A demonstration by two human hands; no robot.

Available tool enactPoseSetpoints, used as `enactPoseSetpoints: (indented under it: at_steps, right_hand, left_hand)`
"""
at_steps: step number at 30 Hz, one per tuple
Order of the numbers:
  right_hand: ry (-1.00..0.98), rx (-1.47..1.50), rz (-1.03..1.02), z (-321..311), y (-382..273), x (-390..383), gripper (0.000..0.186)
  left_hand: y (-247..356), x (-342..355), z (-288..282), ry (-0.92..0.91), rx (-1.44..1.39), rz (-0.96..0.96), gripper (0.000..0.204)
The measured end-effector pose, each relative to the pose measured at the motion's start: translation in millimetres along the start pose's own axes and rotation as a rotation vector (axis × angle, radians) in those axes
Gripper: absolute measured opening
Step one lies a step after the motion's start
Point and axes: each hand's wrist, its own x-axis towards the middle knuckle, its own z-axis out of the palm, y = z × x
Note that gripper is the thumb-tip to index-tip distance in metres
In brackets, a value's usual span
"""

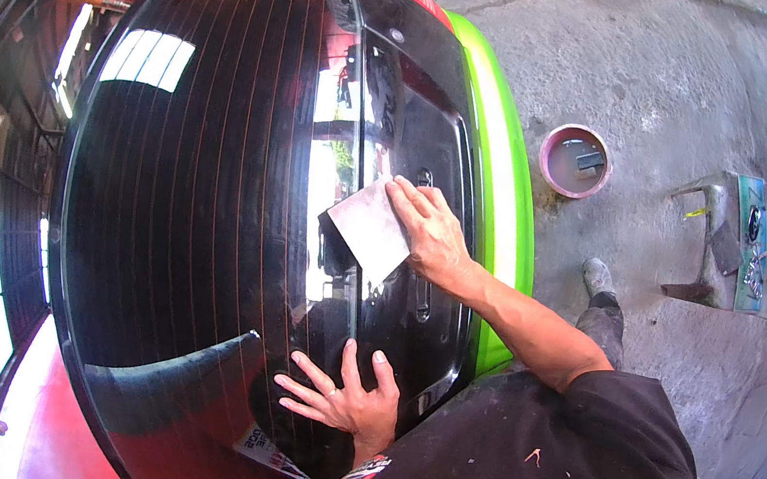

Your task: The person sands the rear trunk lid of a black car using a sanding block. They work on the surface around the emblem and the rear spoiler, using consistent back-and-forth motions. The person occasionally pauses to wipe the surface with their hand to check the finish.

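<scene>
My right hand [433,237] presses a pale, square, thin sheet [372,228] against the black rear of a car, just below the back window. Fingers and thumb lie along the sheet's right corner; whether it is paper or a stiff plate I cannot tell. Nearer to me, my left hand [349,399] rests with spread fingers on the lower edge of the dark rear window [191,213] and the panel beside it. It holds nothing. The black tailgate [423,98] is glossy and full of reflections, with a recess to the right of my right hand.
A bright green bumper [500,178] runs along the car's right side. On the concrete floor stands a round pink tub [546,155] of murky water, with a dark block [590,161] in it. Farther right is a grey plastic stool or chair [719,238]. My shoe [597,276] shows below it.
</scene>
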Motion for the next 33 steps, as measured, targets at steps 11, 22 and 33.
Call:
enactPoseSetpoints:
  at_steps: [11,22,33]
  right_hand:
    - [0.024,-0.011,-0.107,3,10,-1,0.068]
    - [-0.027,-0.012,-0.042,-9,4,9,0.073]
    - [-0.126,0.027,-0.063,-19,15,7,0.071]
  left_hand:
    - [-3,2,1,-0.005,-0.012,0.003,0.036]
    - [1,5,-1,0.01,-0.039,-0.008,0.035]
    - [0,4,0,0.013,-0.031,-0.003,0.036]
